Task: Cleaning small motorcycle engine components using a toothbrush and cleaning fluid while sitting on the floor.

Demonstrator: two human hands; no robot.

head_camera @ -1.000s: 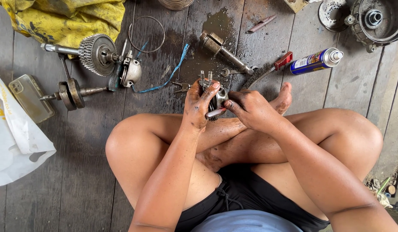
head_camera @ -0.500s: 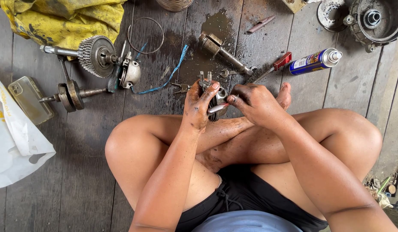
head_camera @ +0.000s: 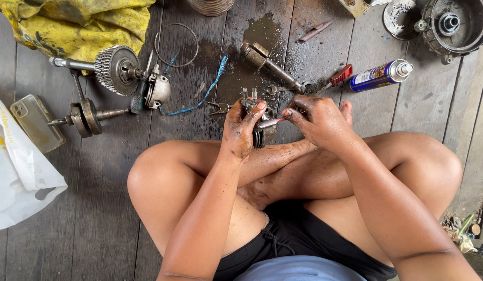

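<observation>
A person sits cross-legged on a dark, oil-stained wooden floor point(head_camera: 106, 208), seen from above, both hands greasy and raised just over the knees. The left hand point(head_camera: 242, 130) has its grip closed around a small round metal engine part point(head_camera: 263, 130) with two studs sticking up from its top, held upright in front of the shins. The right hand point(head_camera: 318, 120) has its grip pinched shut on a thin metal rod point(head_camera: 270, 123), whose tip touches the side of the engine part. On the floor just beyond the hands lie a short steel shaft point(head_camera: 270, 65), a red-handled brush point(head_camera: 335, 79) and a blue and yellow spray can point(head_camera: 382, 75) on its side. Farther left lie a toothed gear on a shaft point(head_camera: 114, 67), a crank-like piece point(head_camera: 85, 115), a wire ring point(head_camera: 176, 45), a blue cord point(head_camera: 202, 93) and a phone point(head_camera: 37, 122). A yellow cloth point(head_camera: 80, 26) is bunched at top left, a white plastic bag point(head_camera: 17, 171) at the left edge, and a round engine cover point(head_camera: 452, 23) at top right.
</observation>
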